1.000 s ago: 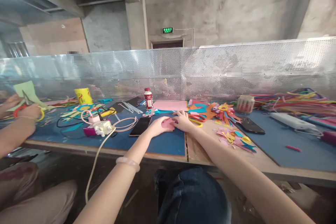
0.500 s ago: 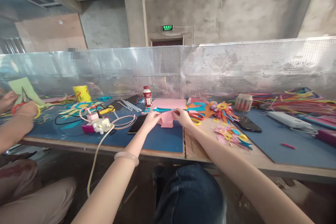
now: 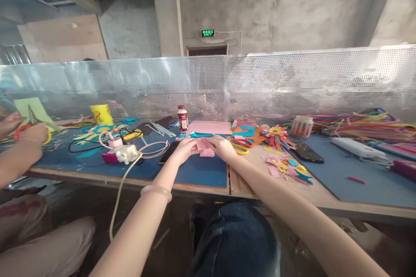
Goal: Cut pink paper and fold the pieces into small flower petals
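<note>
Between my hands, just above the blue mat (image 3: 198,175), is a small piece of pink paper (image 3: 202,144). My left hand (image 3: 186,150) pinches its left side, and my right hand (image 3: 222,147) has its fingers closed over the top right of it. Another bit of pink paper (image 3: 207,152) shows right below. Yellow-handled scissors (image 3: 241,149) lie beside my right hand. Behind my hands is a larger pink sheet (image 3: 211,127) with blue paper (image 3: 243,131) near it. A black phone-like object (image 3: 168,152) rests by my left hand.
A red-capped bottle (image 3: 183,119) stands behind. To the left are a power adapter (image 3: 126,154) with cables, a yellow can (image 3: 101,114) and a co-worker's hand (image 3: 34,134) with scissors at green paper. Rightward lie paper scraps (image 3: 286,168), a paper flower (image 3: 274,134) and a phone (image 3: 307,152).
My right hand has flattened and moved leftward over the pink paper, covering more of it. The paper now looks bent or folded. My left hand has stayed nearly in place.
</note>
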### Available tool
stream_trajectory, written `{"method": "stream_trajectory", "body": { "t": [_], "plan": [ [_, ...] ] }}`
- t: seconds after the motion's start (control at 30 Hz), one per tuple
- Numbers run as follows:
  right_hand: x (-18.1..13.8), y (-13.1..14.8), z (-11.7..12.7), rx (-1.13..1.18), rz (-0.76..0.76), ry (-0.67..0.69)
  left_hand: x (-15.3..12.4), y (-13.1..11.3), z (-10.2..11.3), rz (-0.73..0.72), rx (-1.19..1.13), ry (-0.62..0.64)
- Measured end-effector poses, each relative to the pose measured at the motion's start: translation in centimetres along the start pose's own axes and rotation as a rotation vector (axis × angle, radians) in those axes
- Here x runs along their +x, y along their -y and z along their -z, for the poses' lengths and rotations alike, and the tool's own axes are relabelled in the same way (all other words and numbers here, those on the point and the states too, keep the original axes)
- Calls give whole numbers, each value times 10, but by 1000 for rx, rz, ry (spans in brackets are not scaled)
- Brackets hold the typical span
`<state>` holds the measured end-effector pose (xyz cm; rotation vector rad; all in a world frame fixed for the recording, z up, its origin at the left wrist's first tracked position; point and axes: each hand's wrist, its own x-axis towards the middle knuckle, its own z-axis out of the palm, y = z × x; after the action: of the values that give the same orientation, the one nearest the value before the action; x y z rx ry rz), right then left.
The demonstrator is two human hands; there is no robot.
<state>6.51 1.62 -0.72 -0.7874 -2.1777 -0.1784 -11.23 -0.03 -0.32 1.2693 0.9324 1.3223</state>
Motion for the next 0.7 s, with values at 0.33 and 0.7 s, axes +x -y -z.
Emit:
{"method": "stream_trajectory", "body": {
  "t": [0.33,0.7],
  "plan": [
    [1,1,-2,50,242,-15,1,3,1,-39,-48,53],
    [-2,3,2,54,325,41,3,4,4,-18,-34,-55]
  ]
}}
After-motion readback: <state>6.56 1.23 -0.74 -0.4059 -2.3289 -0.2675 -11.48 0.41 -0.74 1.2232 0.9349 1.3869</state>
